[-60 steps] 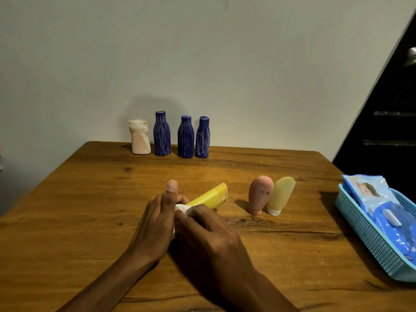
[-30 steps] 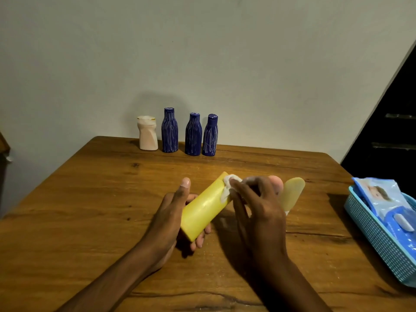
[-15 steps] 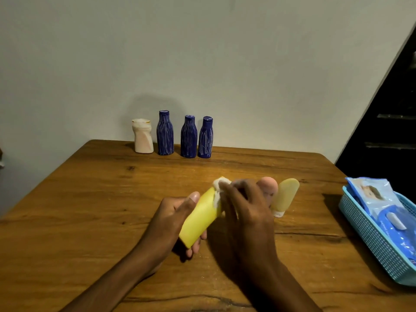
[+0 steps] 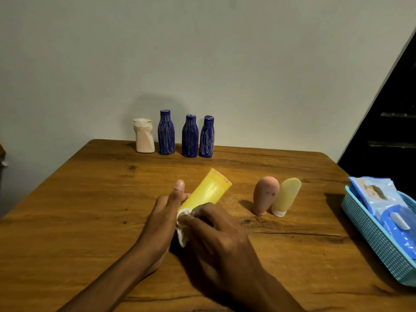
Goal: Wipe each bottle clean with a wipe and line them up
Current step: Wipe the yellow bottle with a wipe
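My left hand (image 4: 163, 212) grips the lower part of a yellow tube bottle (image 4: 210, 190), which tilts up and away to the right over the wooden table (image 4: 90, 210). My right hand (image 4: 220, 235) holds a white wipe (image 4: 182, 230) against the tube's near end, which is hidden. A pink bottle (image 4: 265, 194) and a pale yellow bottle (image 4: 286, 195) stand cap-down just right of the tube. At the table's far edge a cream bottle (image 4: 143, 138) and three blue bottles (image 4: 166, 132) (image 4: 190, 136) (image 4: 207, 136) stand in a row.
A blue plastic basket (image 4: 371, 235) at the right table edge holds a pack of wipes (image 4: 380, 197). A plain wall rises behind the table, and a dark opening lies at the far right.
My right hand has slid the wipe from the tube's far end down to its near end. The far end of the tube is now uncovered, and the pink bottle is back in view.
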